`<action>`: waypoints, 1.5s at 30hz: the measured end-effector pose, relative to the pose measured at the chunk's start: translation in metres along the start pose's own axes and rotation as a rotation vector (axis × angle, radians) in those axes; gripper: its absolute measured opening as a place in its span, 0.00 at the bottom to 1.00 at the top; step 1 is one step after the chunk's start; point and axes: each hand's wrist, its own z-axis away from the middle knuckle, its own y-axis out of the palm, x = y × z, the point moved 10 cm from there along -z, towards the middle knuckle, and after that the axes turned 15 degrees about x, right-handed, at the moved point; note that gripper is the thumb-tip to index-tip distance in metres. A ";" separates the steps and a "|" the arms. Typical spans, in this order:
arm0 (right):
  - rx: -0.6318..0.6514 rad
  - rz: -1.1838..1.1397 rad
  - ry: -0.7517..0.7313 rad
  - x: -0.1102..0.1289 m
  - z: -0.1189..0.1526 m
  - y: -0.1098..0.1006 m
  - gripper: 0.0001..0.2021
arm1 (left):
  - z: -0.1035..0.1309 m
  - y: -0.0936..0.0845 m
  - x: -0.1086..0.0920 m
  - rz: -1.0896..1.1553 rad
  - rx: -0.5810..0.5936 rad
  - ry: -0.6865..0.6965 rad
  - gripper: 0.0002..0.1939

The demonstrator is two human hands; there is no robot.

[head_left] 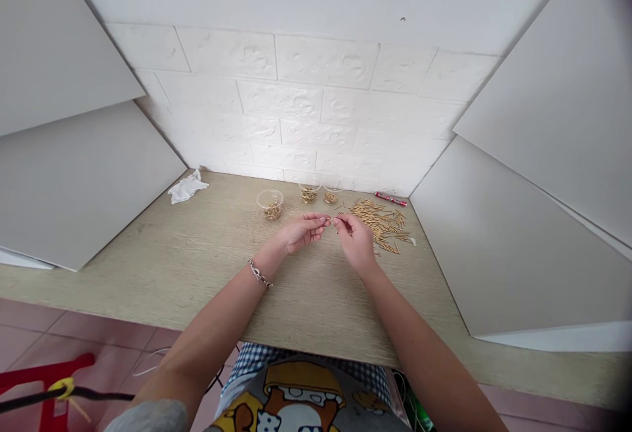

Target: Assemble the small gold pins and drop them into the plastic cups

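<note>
Although three cups [259,204] hold gold-coloured pieces [272,211], I judge many loose pins [374,220] remain, with the left hand [300,232] and right hand [357,240] pinching one tiny part [332,218].

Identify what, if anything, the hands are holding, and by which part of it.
The left hand and right hand pinch a small gold-coloured piece, fingertips at either end; whether it is one part or two cannot be told.
</note>
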 end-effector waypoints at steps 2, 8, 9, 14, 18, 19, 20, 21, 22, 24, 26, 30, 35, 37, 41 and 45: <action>-0.028 -0.001 -0.003 -0.001 0.001 -0.003 0.11 | 0.001 0.002 -0.001 -0.003 -0.004 -0.003 0.06; 0.007 0.045 -0.049 0.003 0.000 0.001 0.10 | 0.002 0.005 0.000 -0.010 -0.005 -0.006 0.05; 0.005 0.051 -0.053 0.004 0.000 0.001 0.10 | 0.001 0.005 0.000 -0.008 -0.003 -0.006 0.05; -0.056 0.068 -0.062 0.008 0.004 -0.005 0.11 | 0.000 0.003 0.000 -0.004 0.005 0.004 0.06; -0.039 0.072 -0.072 0.010 0.004 -0.004 0.10 | 0.001 0.002 -0.001 -0.010 -0.010 0.003 0.06; -0.028 0.072 -0.071 0.010 0.003 -0.003 0.10 | 0.001 0.002 -0.001 -0.016 -0.012 0.004 0.07; -0.021 0.074 -0.070 0.010 0.003 -0.002 0.10 | 0.001 0.002 -0.001 -0.027 -0.014 0.004 0.07; -0.018 0.082 -0.068 0.009 0.003 -0.002 0.10 | 0.001 0.002 -0.002 -0.043 -0.016 0.003 0.08; -0.019 0.096 -0.068 0.009 0.003 -0.002 0.10 | 0.002 0.002 -0.003 -0.065 -0.019 0.003 0.08; -0.017 0.141 -0.077 0.010 0.003 -0.002 0.10 | 0.001 0.002 -0.005 -0.128 -0.029 0.009 0.10; -0.013 0.204 -0.101 0.013 0.004 -0.001 0.10 | 0.001 0.001 -0.009 -0.221 -0.047 0.025 0.11; 0.027 0.343 -0.169 0.019 0.004 0.004 0.10 | 0.000 0.001 -0.019 -0.441 -0.106 0.068 0.11; 0.121 0.333 -0.144 0.012 -0.002 0.009 0.11 | 0.002 0.003 -0.028 -0.560 -0.148 0.114 0.08; 0.130 0.237 -0.093 0.005 -0.004 0.008 0.11 | 0.002 0.004 -0.027 -0.570 -0.139 0.115 0.07; 0.089 0.040 0.011 -0.010 -0.005 0.006 0.11 | 0.002 0.005 -0.025 -0.555 -0.156 0.124 0.07; 0.031 0.075 0.013 -0.008 -0.002 0.004 0.11 | 0.006 0.006 -0.026 -0.596 -0.246 0.137 0.04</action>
